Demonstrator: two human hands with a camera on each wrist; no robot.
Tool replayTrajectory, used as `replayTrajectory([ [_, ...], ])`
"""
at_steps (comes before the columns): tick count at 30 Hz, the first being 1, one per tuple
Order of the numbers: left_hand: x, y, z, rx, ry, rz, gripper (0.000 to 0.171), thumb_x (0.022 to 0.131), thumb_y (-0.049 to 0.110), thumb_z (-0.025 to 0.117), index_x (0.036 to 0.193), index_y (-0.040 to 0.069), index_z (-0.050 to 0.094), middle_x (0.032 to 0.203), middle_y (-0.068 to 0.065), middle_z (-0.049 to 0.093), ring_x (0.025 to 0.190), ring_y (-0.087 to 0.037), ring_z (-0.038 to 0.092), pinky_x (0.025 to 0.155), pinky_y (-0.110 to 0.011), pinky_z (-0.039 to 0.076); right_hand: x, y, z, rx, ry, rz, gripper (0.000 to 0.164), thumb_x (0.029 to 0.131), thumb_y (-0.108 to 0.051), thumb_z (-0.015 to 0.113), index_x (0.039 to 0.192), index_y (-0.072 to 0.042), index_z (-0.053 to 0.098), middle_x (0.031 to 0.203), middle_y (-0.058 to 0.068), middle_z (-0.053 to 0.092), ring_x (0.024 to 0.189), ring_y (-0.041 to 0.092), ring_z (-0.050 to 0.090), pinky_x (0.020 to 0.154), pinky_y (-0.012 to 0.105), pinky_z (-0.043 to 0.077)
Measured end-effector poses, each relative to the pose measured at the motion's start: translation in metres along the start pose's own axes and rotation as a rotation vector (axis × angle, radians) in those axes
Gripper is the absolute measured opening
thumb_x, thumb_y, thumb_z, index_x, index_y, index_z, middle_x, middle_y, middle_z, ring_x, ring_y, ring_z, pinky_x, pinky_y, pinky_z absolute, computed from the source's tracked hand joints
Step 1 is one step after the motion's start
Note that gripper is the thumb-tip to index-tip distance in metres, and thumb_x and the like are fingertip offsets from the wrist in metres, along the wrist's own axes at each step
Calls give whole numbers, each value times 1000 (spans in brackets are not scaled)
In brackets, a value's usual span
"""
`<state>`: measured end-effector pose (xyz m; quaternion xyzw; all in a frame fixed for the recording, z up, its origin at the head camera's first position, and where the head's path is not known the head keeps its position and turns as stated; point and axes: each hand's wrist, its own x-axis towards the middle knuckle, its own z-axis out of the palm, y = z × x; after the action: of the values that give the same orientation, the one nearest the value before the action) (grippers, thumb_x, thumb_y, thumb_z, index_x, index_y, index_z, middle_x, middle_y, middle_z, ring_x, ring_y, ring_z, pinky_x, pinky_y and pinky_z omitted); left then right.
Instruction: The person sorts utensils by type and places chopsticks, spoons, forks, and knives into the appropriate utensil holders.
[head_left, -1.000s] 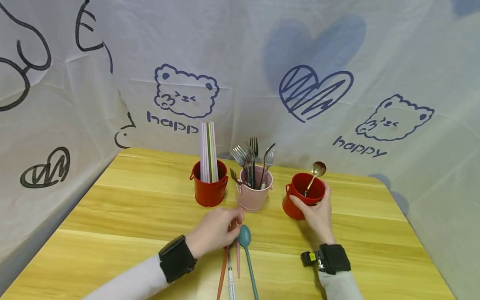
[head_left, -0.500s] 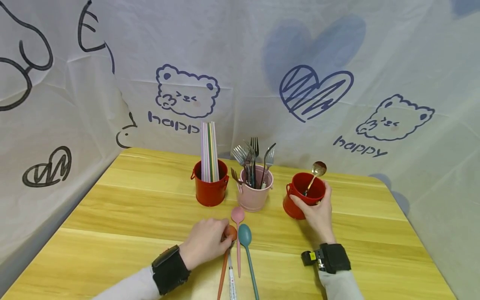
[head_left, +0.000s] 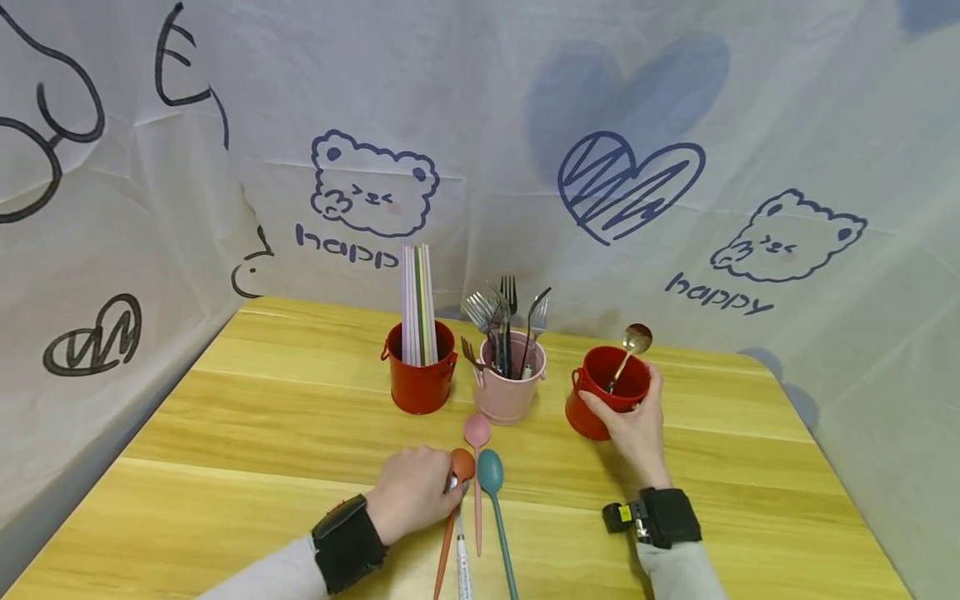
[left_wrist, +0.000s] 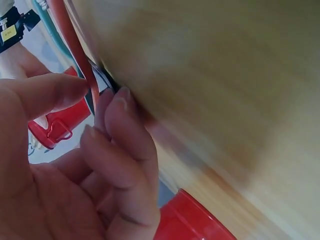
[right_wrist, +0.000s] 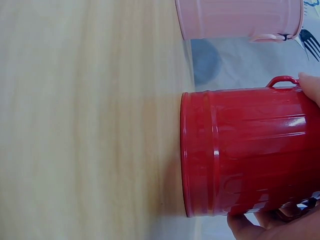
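Observation:
My left hand (head_left: 415, 490) pinches the orange spoon (head_left: 462, 463) near its neck, low over the table. In the left wrist view, thumb and fingertips meet at the orange handle (left_wrist: 73, 37). Beside it lie a pink spoon (head_left: 477, 430), a teal spoon (head_left: 491, 471) and a utensil with a white patterned handle (head_left: 463, 568), its far end hidden by the hand. My right hand (head_left: 637, 429) grips the right red bucket (head_left: 587, 417) around its rim and side; the bucket (right_wrist: 250, 150) stands on the table. One gold-and-silver spoon (head_left: 637, 337) leans inside it.
A pink bucket (head_left: 504, 400) holding several forks (head_left: 508, 292) stands in the middle. Left of it is another red bucket (head_left: 420, 392) with several straws or sticks (head_left: 417, 304). Behind the wooden table (head_left: 247, 400) hangs a white cloth (head_left: 480, 100) with drawings.
My left hand has moved back from the pink spoon's head, uncovering it, to the orange spoon, whose head now shows more. The right hand and its bucket have stayed in place.

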<state>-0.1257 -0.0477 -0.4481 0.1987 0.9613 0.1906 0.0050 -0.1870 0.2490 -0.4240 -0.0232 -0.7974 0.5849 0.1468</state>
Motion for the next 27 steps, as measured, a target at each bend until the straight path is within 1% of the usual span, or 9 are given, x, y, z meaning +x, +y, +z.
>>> replayTrajectory([
  [5,0,1,0,-18,-52,3,43,84,30,74,55,19,45,54,9,33,49,-11,41,43,-25,27,-1,-3,0,-7,-4,-4,89,84,-8,81,152,-4,24,151,19,42,137,32,43,115,51,39],
  [10,0,2,0,-44,-85,-15,43,85,28,74,55,18,45,55,8,32,49,-11,40,43,-26,28,-1,-4,1,-17,-4,-12,89,84,-8,80,152,-3,24,151,21,42,137,34,43,114,51,39],
  [14,0,3,-2,-105,-99,-33,43,85,25,74,55,18,45,53,9,33,50,-12,40,45,-27,27,-1,-5,1,-8,-1,-5,89,84,-9,81,152,-4,24,151,20,42,137,33,43,115,52,38],
  [18,0,2,-3,-166,-107,-52,45,85,21,73,52,19,42,51,10,31,48,-11,38,46,-26,23,-1,-5,1,-8,0,0,89,84,-9,80,152,-4,24,152,20,42,138,33,42,115,53,39],
  [22,1,0,-3,-183,-120,-60,45,85,20,70,51,21,40,50,11,30,48,-10,36,47,-25,21,-1,-5,0,-3,0,-5,89,83,-8,80,152,-4,24,152,20,42,138,33,42,115,52,39],
  [27,2,-2,-4,-198,-138,-78,43,85,21,70,52,21,42,50,11,32,46,-9,36,46,-24,22,-1,-4,0,-5,1,-6,89,83,-8,81,152,-4,24,152,19,42,137,32,43,114,52,39],
])
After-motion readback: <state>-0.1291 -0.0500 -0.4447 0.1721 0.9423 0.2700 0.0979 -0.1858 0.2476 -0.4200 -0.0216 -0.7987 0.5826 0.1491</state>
